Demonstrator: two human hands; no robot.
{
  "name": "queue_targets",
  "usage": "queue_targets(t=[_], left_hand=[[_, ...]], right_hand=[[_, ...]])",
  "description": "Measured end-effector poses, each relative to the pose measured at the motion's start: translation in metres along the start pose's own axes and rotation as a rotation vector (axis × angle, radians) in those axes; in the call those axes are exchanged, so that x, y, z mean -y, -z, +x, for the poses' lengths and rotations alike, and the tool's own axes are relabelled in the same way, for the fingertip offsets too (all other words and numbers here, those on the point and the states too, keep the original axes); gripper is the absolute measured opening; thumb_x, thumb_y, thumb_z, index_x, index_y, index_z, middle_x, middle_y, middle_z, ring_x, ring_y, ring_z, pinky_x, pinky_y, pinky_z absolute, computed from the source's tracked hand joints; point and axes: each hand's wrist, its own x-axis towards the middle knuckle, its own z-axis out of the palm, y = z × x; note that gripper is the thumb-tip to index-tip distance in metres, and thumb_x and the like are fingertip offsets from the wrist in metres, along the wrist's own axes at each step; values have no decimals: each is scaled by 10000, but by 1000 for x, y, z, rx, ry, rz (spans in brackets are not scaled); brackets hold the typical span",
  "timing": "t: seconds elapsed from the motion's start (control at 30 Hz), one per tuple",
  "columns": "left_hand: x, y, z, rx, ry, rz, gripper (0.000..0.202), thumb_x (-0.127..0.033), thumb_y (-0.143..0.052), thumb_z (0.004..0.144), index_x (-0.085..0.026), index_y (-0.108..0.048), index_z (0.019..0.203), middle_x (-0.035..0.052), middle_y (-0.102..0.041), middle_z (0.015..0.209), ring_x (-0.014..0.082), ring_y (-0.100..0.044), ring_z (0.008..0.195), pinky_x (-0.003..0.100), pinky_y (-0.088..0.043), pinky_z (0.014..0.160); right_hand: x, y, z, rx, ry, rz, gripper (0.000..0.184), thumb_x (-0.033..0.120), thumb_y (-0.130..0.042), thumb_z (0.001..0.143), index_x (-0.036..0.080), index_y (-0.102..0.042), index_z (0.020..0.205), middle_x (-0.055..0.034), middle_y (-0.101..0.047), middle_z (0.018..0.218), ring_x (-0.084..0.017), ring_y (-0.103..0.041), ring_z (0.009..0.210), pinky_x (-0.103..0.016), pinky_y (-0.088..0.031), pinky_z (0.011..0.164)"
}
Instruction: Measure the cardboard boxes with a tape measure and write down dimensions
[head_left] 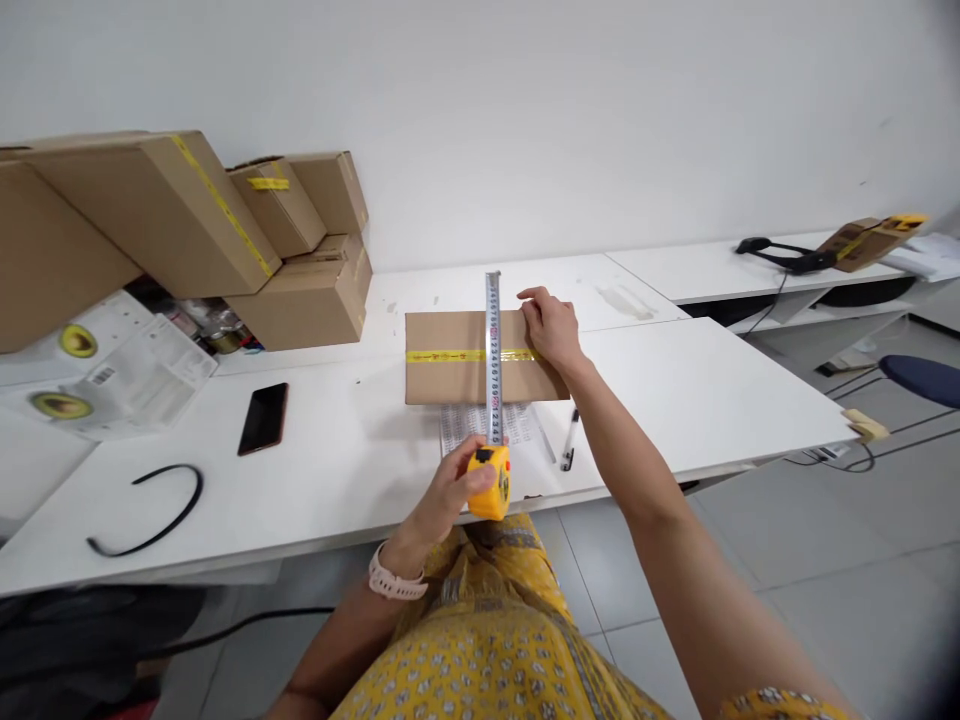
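A flat cardboard box (450,380) with a yellow tape stripe lies on the white table (675,400). My left hand (454,490) is closed round a yellow tape measure (491,483) at the table's near edge. Its white blade (493,350) runs straight away from me across the box top and past the far edge. My right hand (551,328) rests on the right part of the box, fingers stretched flat beside the blade. A printed sheet (517,428) lies under the box's near edge.
A black pen (570,440) lies right of the sheet. A black phone (263,418) and a curved black band (150,510) lie to the left. Stacked cardboard boxes (225,230) and leaflets (112,370) fill the back left. Another desk (712,270) stands at right.
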Motion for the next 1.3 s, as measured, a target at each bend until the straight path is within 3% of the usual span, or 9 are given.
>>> queue_targets(t=[0.13,0.27,0.5,0.9,1.1,1.23,1.3], left_hand=[[10,-10,-1,-5,47,-17,428,-513,-809,746,-202,-640,986,72,-658,1011,176,-591,825,276,-502,702],[19,-10,0,8,76,-19,432,-529,-811,734,-213,-650,980,63,-650,985,175,-572,805,286,-491,707],[45,-13,-3,61,79,7,441,-505,-776,812,-218,-609,1102,22,-583,936,142,-537,771,259,-460,687],[58,-16,3,43,48,138,427,-507,-750,837,-218,-579,1100,14,-569,962,149,-523,801,264,-450,699],[62,-11,-4,13,5,146,504,-544,-741,814,-221,-574,1163,55,-620,1046,188,-584,857,295,-495,730],[71,14,-10,-145,-145,373,592,-513,-750,791,-230,-546,1269,85,-639,1158,241,-602,1002,361,-509,882],[76,30,-9,-163,-143,472,604,-499,-751,782,-220,-537,1274,78,-643,1132,238,-603,992,369,-507,889]], right_hand=[[2,4,-1,61,52,-8,457,206,-292,997,273,-544,1372,-57,-735,987,-276,-625,986,-435,-382,937],[0,3,0,61,117,-9,535,198,-266,1004,320,-544,1445,-66,-719,1051,-274,-592,980,-441,-370,919],[-3,2,2,100,121,-41,489,213,-317,1012,348,-720,1255,-88,-678,1035,-279,-559,967,-455,-360,901],[-9,-3,6,85,117,-13,475,191,-337,1000,363,-739,1188,-69,-672,996,-275,-562,970,-468,-371,893],[-6,-1,0,30,94,-13,408,354,-341,1038,339,-678,1269,-79,-690,1029,-292,-562,1006,-502,-373,945],[-2,3,-16,1,81,-61,437,590,-448,983,300,-690,1202,-109,-685,1078,-339,-522,1095,-553,-345,999],[0,4,-23,27,89,-64,480,645,-442,968,290,-690,1174,-117,-670,1104,-350,-502,1131,-555,-347,1000]])
